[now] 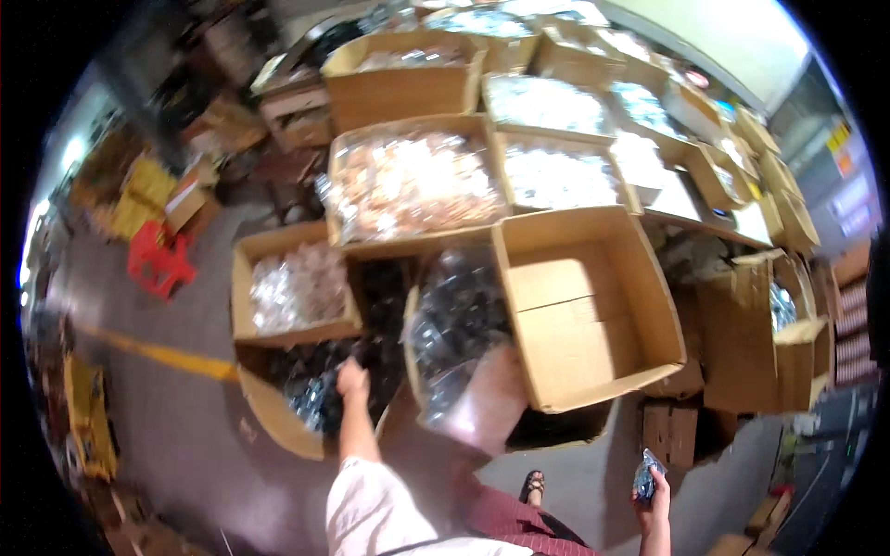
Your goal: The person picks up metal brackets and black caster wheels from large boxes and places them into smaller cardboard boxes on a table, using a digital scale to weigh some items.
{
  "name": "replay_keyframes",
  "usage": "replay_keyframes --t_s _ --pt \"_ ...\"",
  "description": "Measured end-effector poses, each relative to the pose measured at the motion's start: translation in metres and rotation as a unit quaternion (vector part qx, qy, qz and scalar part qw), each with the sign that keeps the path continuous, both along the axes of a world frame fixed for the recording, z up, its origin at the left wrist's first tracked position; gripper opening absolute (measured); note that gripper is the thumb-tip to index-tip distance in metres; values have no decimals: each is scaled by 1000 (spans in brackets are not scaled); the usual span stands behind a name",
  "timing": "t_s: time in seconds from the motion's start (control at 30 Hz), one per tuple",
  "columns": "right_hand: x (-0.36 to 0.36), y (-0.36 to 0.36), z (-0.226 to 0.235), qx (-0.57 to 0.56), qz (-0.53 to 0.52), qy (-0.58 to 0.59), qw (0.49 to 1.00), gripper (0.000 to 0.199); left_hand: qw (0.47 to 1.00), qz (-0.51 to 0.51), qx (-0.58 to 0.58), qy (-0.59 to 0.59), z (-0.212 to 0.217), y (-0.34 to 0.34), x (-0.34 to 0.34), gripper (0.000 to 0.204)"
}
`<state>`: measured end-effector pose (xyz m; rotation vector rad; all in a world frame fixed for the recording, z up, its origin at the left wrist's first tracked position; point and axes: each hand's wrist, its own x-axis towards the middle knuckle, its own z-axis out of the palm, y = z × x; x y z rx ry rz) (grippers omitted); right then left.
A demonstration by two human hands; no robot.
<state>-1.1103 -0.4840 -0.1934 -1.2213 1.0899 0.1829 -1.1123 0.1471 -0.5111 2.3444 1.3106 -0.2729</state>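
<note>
My left hand [352,380] reaches down into a low cardboard box [283,428] at the left. Its fingers look curled in, beside shiny dark plastic packets [315,403]; blur hides what they grip, if anything. Off to the lower right, my right hand [656,505] is closed around a small clear plastic packet [647,474] with dark bluish contents. Between my hands stand a box lined with a clear plastic bag [454,310] over dark contents and a bare-bottomed cardboard box [579,315] tilted toward me.
A box of clear packets [301,287] sits above the low box. Farther back, a box of orange-brown packets [413,181] and several boxes of silvery packets [556,176] crowd together. A red plastic stool [159,259] stands on the floor at left; more cardboard boxes [751,334] are at right.
</note>
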Motion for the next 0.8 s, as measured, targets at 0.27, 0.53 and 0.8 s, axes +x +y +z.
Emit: replay_keyframes --t_s 0.27,0.53,0.8 --pt "-2 -32 16 27 30 -56 998 25 600 167 -437 -649 181 -29 -23 24" --pt "40 -66 62 152 227 -225 935 52 482 -99 -684 -538 439 -247 45 27" --pt "55 -174 90 -126 487 -420 755 69 699 -430 -558 -119 377 -565 75 52"
